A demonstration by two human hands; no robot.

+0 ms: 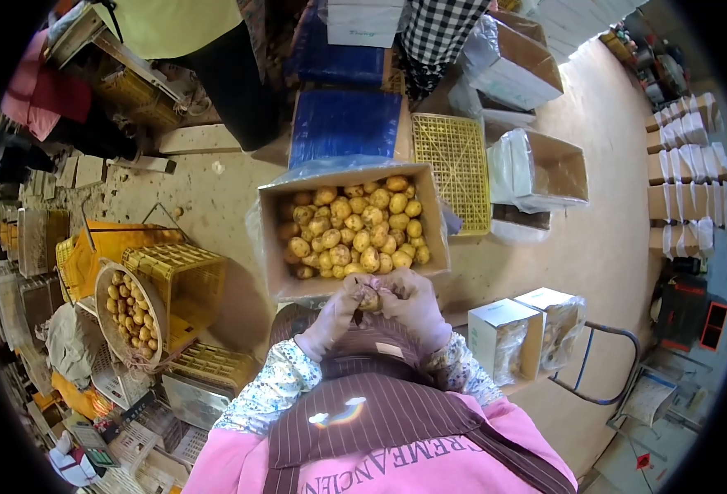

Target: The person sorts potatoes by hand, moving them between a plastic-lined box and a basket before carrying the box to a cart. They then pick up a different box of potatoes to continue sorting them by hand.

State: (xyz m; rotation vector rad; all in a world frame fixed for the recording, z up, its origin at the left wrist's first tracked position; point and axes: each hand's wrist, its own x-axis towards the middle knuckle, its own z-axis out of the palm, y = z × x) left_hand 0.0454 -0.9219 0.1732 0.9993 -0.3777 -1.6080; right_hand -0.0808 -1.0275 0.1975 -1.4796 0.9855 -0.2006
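Observation:
My left hand [336, 315] and my right hand [413, 306], both in pale gloves, meet just below the near edge of a cardboard box. Pinched between their fingers is a small brownish-yellow potato [369, 300], partly covered by the fingertips. The cardboard box [314, 287], lined with clear plastic, lies directly beyond my hands. Inside it are many round yellow potatoes [355, 222], some with brown patches. Both hands are closed, with the sleeves reaching up to the gloves.
Left stands a round basket [103, 306] of potatoes beside yellow crates [184, 290]. A blue cover [343, 128] and a yellow crate [452, 173] lie beyond the box. Plastic-lined cartons [549, 169] stand right, others [499, 333] near my right elbow. People stand at the far side.

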